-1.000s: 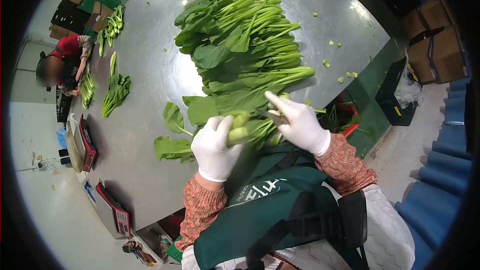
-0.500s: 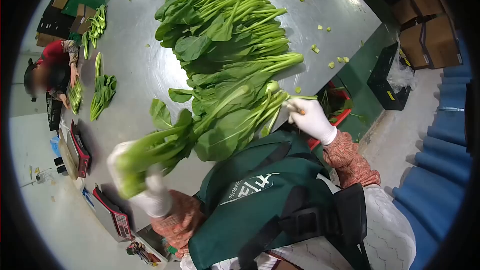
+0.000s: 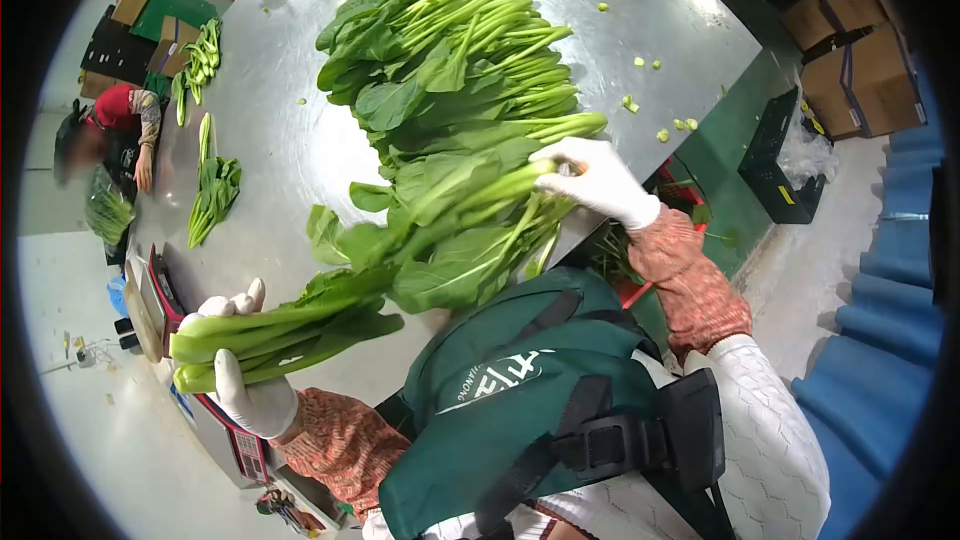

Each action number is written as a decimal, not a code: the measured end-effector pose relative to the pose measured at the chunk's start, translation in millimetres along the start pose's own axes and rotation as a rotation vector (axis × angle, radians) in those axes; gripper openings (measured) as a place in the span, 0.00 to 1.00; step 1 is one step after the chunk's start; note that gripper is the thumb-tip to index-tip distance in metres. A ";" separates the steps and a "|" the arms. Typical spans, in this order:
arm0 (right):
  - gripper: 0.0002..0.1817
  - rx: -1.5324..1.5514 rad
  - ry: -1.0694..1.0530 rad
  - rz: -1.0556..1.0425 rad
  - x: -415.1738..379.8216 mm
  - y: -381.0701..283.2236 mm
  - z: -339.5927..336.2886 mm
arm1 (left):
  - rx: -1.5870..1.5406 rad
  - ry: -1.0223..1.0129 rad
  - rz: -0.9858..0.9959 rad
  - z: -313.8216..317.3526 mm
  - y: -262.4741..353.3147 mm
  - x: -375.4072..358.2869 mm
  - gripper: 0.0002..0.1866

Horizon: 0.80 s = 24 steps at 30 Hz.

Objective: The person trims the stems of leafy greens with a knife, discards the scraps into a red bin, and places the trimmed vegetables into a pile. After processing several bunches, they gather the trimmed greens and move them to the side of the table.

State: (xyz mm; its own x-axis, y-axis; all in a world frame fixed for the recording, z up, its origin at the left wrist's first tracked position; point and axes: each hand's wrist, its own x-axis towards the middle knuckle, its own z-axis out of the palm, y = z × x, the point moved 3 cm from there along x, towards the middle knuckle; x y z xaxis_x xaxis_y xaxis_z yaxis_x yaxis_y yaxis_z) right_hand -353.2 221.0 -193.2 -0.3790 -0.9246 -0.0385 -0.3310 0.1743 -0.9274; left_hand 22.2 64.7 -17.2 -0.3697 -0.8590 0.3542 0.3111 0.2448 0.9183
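My left hand, in a white glove, is wrapped round a few stalks of choy sum, their cut ends to the left and leaves towards the pile. My gloved right hand pinches the stem end of another choy sum stalk at the near right side of the pile. Something small shows between its fingers, too little to name. The long pile of choy sum lies on the metal table, with stems to the right and leaves to the left.
Cut stem ends lie near the table's right edge. Below that edge stands a red crate with leaf scraps. At the left are scales and a co-worker with a bunch of greens. Cardboard boxes stand at the right.
My left hand has moved left and down with its stalks. My right hand has moved up and left onto a stalk's stem end. The co-worker's bunch has left the table.
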 end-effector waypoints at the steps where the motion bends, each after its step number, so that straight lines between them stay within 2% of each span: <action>1: 0.12 0.086 0.047 0.068 -2.1 -23.1 -15.6 | 0.007 -0.017 -0.005 -5.4 -0.7 0.8 0.27; 2: 0.12 0.169 0.099 0.137 -3.8 -33.7 -26.4 | 0.010 -0.036 -0.008 -7.4 -1.5 1.6 0.27; 3: 0.13 0.319 0.200 0.019 -1.6 -36.3 -33.5 | 0.037 0.050 -0.033 6.2 1.7 0.5 0.30; 4: 0.15 0.454 0.219 0.100 -1.8 -45.8 -43.0 | 0.046 -0.016 -0.059 14.7 1.0 1.4 0.31; 6: 0.17 0.415 0.275 0.065 0.5 -56.3 -46.5 | 0.067 -0.148 -0.109 27.4 -2.1 5.4 0.33; 7: 0.17 0.390 0.266 0.028 -0.2 -59.7 -43.0 | 0.100 -0.119 -0.152 31.4 -7.3 4.7 0.35; 8: 0.16 0.367 0.251 -0.006 -3.5 -62.9 -34.9 | 0.340 -0.085 -0.180 39.3 -8.3 0.7 0.31; 9: 0.14 0.309 0.235 -0.011 -8.6 -92.1 -30.5 | 0.579 -0.183 -0.118 57.8 -4.9 1.0 0.27; 10: 0.14 0.265 0.240 -0.047 -4.2 -90.9 -21.0 | 0.820 -0.284 -0.058 79.3 -5.1 2.7 0.22; 12: 0.13 0.177 0.255 -0.127 4.4 -84.1 -3.7 | 0.933 -0.399 0.195 123.7 -13.0 -1.4 0.18; 13: 0.13 0.240 0.168 -0.063 5.8 -88.0 3.8 | 0.982 -0.424 0.256 136.6 -23.8 -5.8 0.20; 14: 0.13 0.121 0.135 -0.185 3.3 -99.1 7.5 | 1.031 -0.448 0.319 145.3 -37.1 -9.6 0.22; 16: 0.13 0.069 0.008 -0.319 -3.1 -112.0 14.2 | 1.049 -0.445 0.366 154.5 -53.5 -8.0 0.24; 17: 0.13 0.075 -0.045 -0.348 -4.0 -117.6 13.9 | 1.071 -0.465 0.350 156.7 -54.2 -5.4 0.25; 19: 0.12 0.076 -0.147 -0.409 -4.7 -126.3 11.4 | 0.953 -0.509 0.183 148.5 -62.2 -5.0 0.23; 21: 0.12 0.166 -0.102 -0.404 -5.0 -119.1 13.4 | 0.836 -0.509 -0.020 142.4 -67.2 -4.4 0.20; 22: 0.12 0.211 -0.080 -0.405 -4.9 -113.5 16.5 | 0.823 -0.471 -0.059 138.7 -70.1 -5.0 0.20; 23: 0.13 0.251 -0.036 -0.301 -7.3 -102.5 20.5 | 0.811 -0.432 -0.097 133.8 -76.0 -6.1 0.19; 24: 0.15 0.103 0.007 -0.330 -9.7 -98.5 22.1 | 0.799 -0.393 -0.134 129.4 -81.2 -6.8 0.19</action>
State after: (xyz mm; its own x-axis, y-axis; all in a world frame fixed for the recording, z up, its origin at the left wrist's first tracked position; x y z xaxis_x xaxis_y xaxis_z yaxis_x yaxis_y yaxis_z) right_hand -297.9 205.3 -109.6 -0.2722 -0.9230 0.2721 -0.3480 -0.1692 -0.9221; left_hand -113.8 108.9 -71.3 -0.6775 -0.7230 0.1352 -0.4035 0.5190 0.7535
